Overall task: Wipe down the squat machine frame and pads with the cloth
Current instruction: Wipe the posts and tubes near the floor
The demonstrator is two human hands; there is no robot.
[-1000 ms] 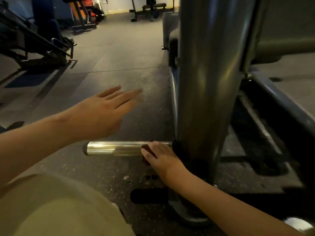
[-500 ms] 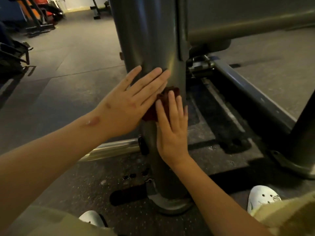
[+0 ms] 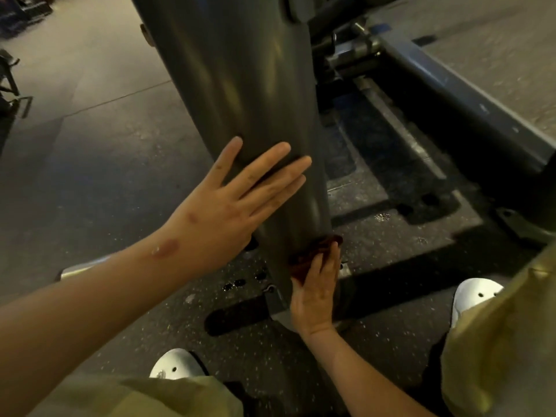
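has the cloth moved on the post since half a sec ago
Yes, downward: the cloth, pressed by the right hand, has slid down the grey post toward its foot, now below the left hand.

Gym: speckled rubber flooring point(image 3: 105, 182), thick steel machine upright point(image 3: 234, 85), equipment point(image 3: 9, 79) beyond.

The right hand point(image 3: 316, 293) has slid the cloth point(image 3: 313, 251) down the frame post point(image 3: 240, 85), from beside the left hand point(image 3: 228, 212) to near the floor point(image 3: 105, 176)
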